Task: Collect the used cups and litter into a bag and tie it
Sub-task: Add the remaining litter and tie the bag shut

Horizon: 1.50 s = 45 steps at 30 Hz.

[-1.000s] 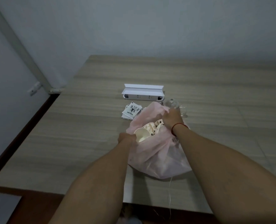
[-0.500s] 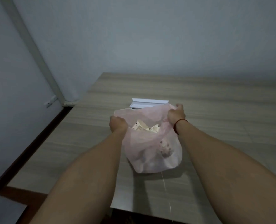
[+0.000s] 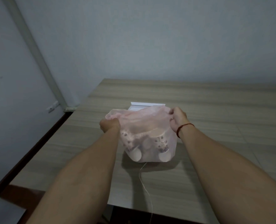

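A thin pink plastic bag [image 3: 147, 126] hangs upright over the wooden table [image 3: 215, 110], held by its rim on both sides. My left hand [image 3: 110, 126] grips the left edge of the bag's mouth. My right hand [image 3: 177, 118], with a red string at the wrist, pinches the right edge. Through the plastic I see paper cups [image 3: 136, 155] with dark printed spots lying at the bottom. The bag's base rests on or just above the table; I cannot tell which.
A white box [image 3: 143, 105] stands just behind the bag, mostly hidden by it. A thin thread [image 3: 146, 189] trails from the bag's base over the near table edge. Walls close in on the left and behind; the table's left edge drops to the floor.
Both hands have lifted the bag from lying slumped to hanging upright, and the cups have slid to its bottom. The packets and the clear cup seen earlier are out of sight.
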{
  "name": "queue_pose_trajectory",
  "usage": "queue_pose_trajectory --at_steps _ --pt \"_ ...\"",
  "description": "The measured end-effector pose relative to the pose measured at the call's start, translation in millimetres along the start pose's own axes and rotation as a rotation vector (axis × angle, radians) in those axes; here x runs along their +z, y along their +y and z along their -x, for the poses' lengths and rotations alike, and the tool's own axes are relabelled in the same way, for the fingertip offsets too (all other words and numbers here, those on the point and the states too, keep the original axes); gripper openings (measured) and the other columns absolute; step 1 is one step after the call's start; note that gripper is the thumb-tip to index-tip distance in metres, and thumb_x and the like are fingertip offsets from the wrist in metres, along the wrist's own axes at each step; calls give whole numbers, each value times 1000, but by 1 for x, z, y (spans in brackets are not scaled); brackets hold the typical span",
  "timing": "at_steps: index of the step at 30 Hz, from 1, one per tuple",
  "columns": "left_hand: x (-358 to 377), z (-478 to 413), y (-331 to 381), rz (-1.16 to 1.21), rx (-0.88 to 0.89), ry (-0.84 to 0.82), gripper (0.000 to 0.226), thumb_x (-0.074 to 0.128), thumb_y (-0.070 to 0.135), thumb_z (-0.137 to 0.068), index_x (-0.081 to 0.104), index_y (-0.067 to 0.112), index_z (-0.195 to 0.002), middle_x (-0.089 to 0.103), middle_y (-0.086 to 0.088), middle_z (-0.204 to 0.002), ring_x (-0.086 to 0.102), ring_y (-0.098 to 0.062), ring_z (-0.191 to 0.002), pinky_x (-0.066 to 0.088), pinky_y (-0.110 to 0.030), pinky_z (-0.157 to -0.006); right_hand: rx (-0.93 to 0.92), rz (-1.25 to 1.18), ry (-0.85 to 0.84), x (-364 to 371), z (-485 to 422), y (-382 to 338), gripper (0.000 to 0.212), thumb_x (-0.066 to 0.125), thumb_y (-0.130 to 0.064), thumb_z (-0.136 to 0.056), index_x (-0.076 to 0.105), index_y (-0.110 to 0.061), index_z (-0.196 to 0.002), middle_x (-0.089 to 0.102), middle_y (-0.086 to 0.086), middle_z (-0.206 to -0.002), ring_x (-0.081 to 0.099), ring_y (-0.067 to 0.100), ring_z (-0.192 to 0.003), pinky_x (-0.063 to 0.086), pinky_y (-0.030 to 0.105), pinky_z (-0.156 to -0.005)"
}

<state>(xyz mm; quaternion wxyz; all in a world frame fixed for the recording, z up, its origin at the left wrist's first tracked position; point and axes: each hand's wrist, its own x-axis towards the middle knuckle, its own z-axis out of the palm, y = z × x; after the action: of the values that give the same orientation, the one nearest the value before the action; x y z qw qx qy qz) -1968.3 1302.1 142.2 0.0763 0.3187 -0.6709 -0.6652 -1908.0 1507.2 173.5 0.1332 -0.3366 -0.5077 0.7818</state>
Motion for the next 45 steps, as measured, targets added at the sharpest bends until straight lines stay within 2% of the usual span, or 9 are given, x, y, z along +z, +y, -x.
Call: queue_pose_trajectory --at_steps 4,8,11,17,22,27,33,40,45 --pt "0 -1 -4 -84 46 147 42 67 20 -87 62 -9 -117 64 -26 -122 61 -38 -117 50 -41 -95 44 -24 -108 -8 0 -1 43 61 -6 -69 52 -2 -111 39 4 -109 38 15 -97 32 20 -92" --pt "7 -1 -3 -105 89 212 39 55 24 -95 60 -2 -124 55 -23 -136 46 -32 -132 35 -33 -105 31 120 -216 -15 -10 7 47 81 -10 -65 63 0 -107 67 8 -107 66 20 -93 52 30 -87" --pt "16 0 0 -65 76 257 40 38 25 -102 49 1 -133 41 -25 -146 33 -31 -139 24 -31 -107 -60 259 28 -18 -37 24 13 71 -7 -66 66 -10 -77 71 12 -84 61 24 -64 50 30 -63" --pt "22 -11 -8 39 18 255 42 29 23 -105 37 -7 -132 49 -29 -138 48 -42 -126 37 -40 -98 19 176 361 -22 -58 33 52 27 -23 -94 56 4 -128 55 22 -134 52 37 -124 42 44 -106" --pt "21 -19 -25 71 -36 206 47 36 30 -101 37 -2 -135 50 -27 -137 50 -42 -124 39 -41 -99 89 -130 231 -18 -97 66 80 29 -56 -70 56 -8 -128 60 13 -128 61 32 -111 50 45 -99" --pt "20 -22 -32 85 -47 129 80 61 65 -78 53 8 -133 57 -16 -133 52 -31 -126 40 -36 -106 52 -262 379 5 -52 50 59 28 -41 -98 42 -1 -138 52 12 -135 56 30 -120 46 43 -104" --pt "21 -33 -32 -143 37 227 41 63 13 -87 57 -2 -125 61 -22 -128 57 -34 -121 44 -38 -100 11 -157 385 8 -70 60 68 23 -45 -91 48 1 -135 42 18 -145 47 31 -129 37 42 -111" --pt "27 -31 -35 -100 47 289 38 47 24 -100 59 -5 -121 61 -26 -124 57 -39 -118 45 -39 -96 95 -332 361 9 -54 55 58 37 -46 -90 42 -12 -137 55 9 -127 59 29 -113 48 43 -101" --pt "36 -25 -32 -77 21 370 38 40 21 -104 55 -1 -130 58 -21 -132 56 -34 -122 40 -30 -97 90 -311 406 16 -44 71 105 38 -92 -55 55 -18 -128 62 4 -127 65 26 -104 53 40 -95"
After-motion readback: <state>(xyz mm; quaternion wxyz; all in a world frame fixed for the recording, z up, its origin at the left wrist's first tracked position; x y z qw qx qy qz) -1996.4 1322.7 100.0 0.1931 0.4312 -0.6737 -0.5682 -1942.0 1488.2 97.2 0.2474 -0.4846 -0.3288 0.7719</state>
